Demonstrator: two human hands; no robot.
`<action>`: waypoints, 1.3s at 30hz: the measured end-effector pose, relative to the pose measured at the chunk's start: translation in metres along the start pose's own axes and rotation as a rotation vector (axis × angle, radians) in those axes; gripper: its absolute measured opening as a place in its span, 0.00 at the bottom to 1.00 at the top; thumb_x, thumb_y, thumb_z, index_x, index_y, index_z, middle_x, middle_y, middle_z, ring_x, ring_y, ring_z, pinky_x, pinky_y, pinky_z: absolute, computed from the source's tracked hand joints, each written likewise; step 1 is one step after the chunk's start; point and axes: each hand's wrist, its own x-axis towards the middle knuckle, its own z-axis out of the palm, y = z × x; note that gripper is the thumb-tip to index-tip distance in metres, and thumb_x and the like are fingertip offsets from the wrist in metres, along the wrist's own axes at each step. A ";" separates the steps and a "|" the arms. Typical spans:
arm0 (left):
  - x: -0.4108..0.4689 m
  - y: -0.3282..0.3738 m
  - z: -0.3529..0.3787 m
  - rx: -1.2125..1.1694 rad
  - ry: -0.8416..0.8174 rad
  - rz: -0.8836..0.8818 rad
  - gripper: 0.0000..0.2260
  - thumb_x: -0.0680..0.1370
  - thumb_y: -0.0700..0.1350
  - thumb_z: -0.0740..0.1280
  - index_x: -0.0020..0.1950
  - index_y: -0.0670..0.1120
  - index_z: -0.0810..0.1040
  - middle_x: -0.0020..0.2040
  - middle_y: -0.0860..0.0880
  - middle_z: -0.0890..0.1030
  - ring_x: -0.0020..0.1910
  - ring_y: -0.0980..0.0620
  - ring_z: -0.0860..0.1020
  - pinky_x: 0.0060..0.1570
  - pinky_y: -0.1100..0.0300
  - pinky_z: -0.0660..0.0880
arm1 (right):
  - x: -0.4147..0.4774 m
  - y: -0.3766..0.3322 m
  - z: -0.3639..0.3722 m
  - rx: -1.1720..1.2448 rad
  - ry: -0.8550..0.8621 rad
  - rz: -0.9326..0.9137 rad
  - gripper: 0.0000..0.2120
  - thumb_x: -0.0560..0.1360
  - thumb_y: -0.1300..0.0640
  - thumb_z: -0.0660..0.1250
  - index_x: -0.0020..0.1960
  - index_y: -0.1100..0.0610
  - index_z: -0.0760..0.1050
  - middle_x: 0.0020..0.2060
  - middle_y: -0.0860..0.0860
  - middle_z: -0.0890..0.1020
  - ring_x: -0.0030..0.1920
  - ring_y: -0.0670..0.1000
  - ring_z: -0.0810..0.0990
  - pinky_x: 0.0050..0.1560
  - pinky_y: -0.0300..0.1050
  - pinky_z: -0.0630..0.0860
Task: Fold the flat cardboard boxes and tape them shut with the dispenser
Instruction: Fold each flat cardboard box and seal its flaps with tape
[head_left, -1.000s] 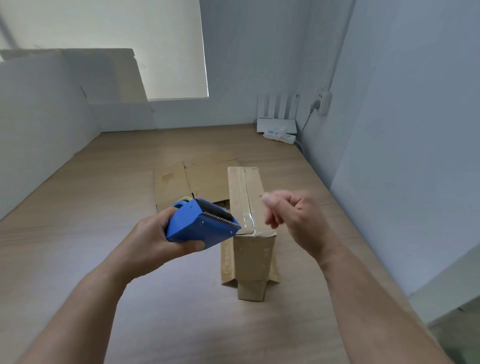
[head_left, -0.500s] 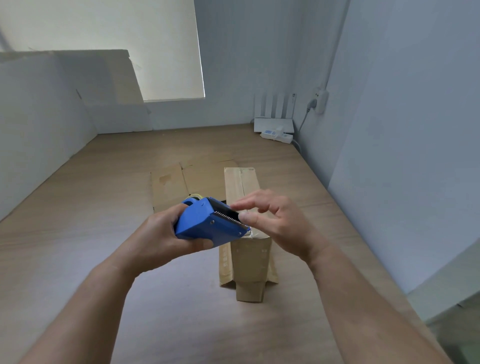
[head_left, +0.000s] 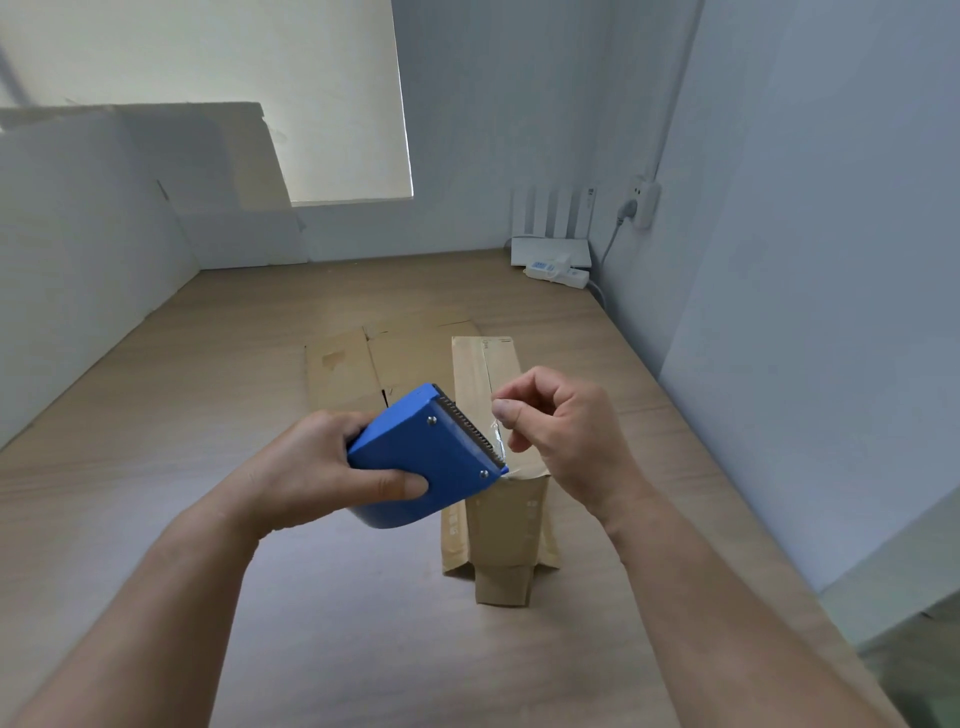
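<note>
**A:** Where is the dispenser sitting in relation to the hands?

**B:** The blue tape dispenser is hovering over the near end of the folded cardboard box, a little to the box's left. The left hand is gripping it, the thumb pressing along the blue side and the fingers curling round the back. Its serrated blade is facing the right hand, which is hanging over the box's top, just beside the blade.

**A:** How many of each thing are you counting?

**B:** One dispenser and two hands. One folded box is resting on the wooden table, with a strip of tape running along its top. Flat cardboard is lying behind the box and to its left (one sheet or several stacked, I cannot tell).

**A:** And the right hand?

**B:** It is closing into a pinch. The thumb and forefinger are nipping the free end of the clear tape at the blade, and the other fingers are curling loosely.

**A:** Anything else?

**B:** A white router and a white power strip are sitting far behind the box, to its right.
</note>
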 end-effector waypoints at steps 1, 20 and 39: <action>0.000 -0.001 -0.002 -0.014 0.002 -0.003 0.29 0.51 0.68 0.72 0.47 0.54 0.80 0.41 0.59 0.82 0.39 0.58 0.80 0.33 0.67 0.74 | 0.000 -0.002 -0.001 0.013 -0.022 0.010 0.06 0.75 0.64 0.68 0.41 0.55 0.77 0.32 0.50 0.79 0.31 0.43 0.76 0.34 0.38 0.76; 0.011 -0.019 -0.006 0.043 -0.036 -0.114 0.43 0.42 0.76 0.70 0.48 0.51 0.80 0.40 0.53 0.83 0.41 0.51 0.81 0.37 0.62 0.76 | 0.006 0.006 0.017 -0.269 -0.151 0.125 0.06 0.79 0.56 0.60 0.43 0.53 0.72 0.53 0.49 0.77 0.44 0.48 0.82 0.53 0.50 0.77; -0.002 -0.017 -0.016 0.091 -0.038 -0.095 0.43 0.41 0.79 0.67 0.46 0.53 0.80 0.39 0.57 0.83 0.38 0.54 0.81 0.34 0.65 0.74 | -0.003 0.002 0.025 -0.224 -0.048 0.055 0.05 0.77 0.58 0.65 0.42 0.56 0.75 0.33 0.45 0.75 0.36 0.45 0.73 0.42 0.47 0.75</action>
